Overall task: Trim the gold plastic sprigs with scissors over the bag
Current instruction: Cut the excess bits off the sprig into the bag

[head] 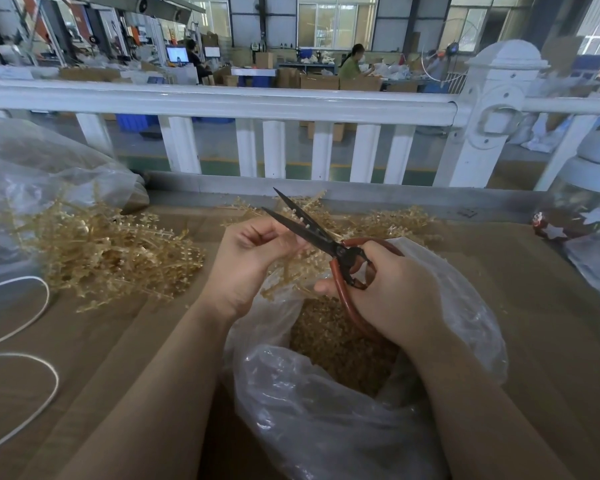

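Note:
My left hand (248,261) pinches a gold plastic sprig (286,275) that hangs over the open clear plastic bag (326,410). My right hand (392,296) grips the red-handled scissors (326,245). Their dark blades are spread, and a stem of the sprig lies between them beside my left fingertips. Gold trimmings (340,341) fill the bottom of the bag. A heap of gold sprigs (111,254) lies on the table to the left, and more sprigs (395,223) lie behind the scissors.
A brown cardboard-covered table (534,306) holds everything. A large clear bag (32,174) sits at the far left, a white cord (32,375) loops at the left edge, a white railing (291,105) runs behind, and red ornaments with white stars (561,230) lie at the right.

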